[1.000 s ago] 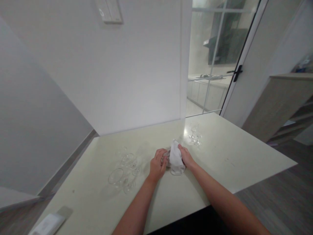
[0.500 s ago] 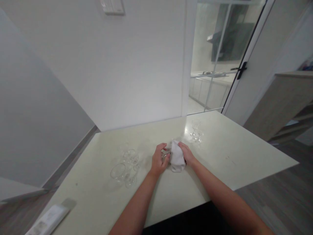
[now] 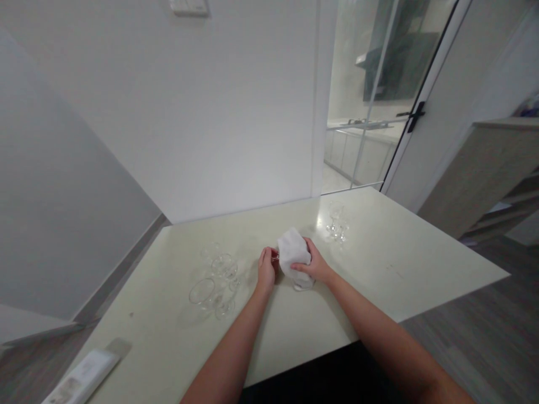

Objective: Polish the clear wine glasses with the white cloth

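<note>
My left hand (image 3: 266,269) is closed around the foot end of a stemmed glass (image 3: 275,258), of which only a short bit of stem shows. A white cloth (image 3: 293,253) covers the rest of that glass. With thumb and fingers wrapped round it, my right hand (image 3: 315,265) grips the cloth from the right. To the left on the white table (image 3: 164,348) is a group of several clear stemmed glasses (image 3: 222,264). Farther back on the right, more clear glasses (image 3: 336,227) stand close together near a bright reflection.
A white power strip (image 3: 82,377) lies at the table's near left corner. The wall (image 3: 236,112) meets the table's far edge. Beyond the right side are a glazed door with a black handle (image 3: 416,116) and a wooden shelf unit (image 3: 471,174).
My left hand has gone from loosely spread fingers to a closed grip at the stem end. The cloth has turned and shifted slightly left, and my right thumb now lies across its front.
</note>
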{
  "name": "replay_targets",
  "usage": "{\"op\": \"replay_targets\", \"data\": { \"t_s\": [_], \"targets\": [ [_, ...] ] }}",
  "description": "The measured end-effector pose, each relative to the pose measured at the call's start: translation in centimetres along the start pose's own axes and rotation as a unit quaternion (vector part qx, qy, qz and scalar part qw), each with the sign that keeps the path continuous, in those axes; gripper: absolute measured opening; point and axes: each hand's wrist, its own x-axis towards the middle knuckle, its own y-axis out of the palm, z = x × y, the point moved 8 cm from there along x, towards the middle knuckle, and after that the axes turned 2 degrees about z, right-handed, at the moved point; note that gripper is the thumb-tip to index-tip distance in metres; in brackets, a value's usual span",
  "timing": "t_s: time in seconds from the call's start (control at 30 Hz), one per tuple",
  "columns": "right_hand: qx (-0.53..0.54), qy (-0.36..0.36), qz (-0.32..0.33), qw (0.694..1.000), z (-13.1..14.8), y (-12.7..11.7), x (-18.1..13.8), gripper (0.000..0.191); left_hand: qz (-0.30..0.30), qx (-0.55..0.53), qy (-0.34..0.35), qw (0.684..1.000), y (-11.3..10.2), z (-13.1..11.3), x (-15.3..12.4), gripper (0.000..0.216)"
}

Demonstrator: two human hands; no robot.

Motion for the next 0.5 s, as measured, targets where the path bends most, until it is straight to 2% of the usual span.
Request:
{"op": "replay_targets", "data": {
  "t_s": [0.1, 0.23, 0.37, 0.5],
  "targets": [
    [-0.012, 0.009, -0.009, 1.000, -0.2, -0.1, 0.1, 0.067, -0.001, 0.000, -0.012, 1.000, 0.0, 0.0, -0.2, 0.038],
    [0.005, 0.009, -0.039, 0.999, 0.2, -0.6, 0.1, 0.056, 0.023, 0.057, 0.027, 0.998, 0.4, -0.7, -0.4, 0.037],
    [0.118, 0.066, -0.073, 0.988, -0.8, -0.9, 0.2, 0.041, 0.057, 0.141, 0.117, 0.981, 0.9, -1.8, -1.1, 0.031],
    [0.202, 0.144, -0.132, 0.960, -3.2, -1.2, 0.0, 0.035, 0.077, 0.235, 0.225, 0.942, 1.4, -3.6, -2.4, 0.024]
  ]
}}
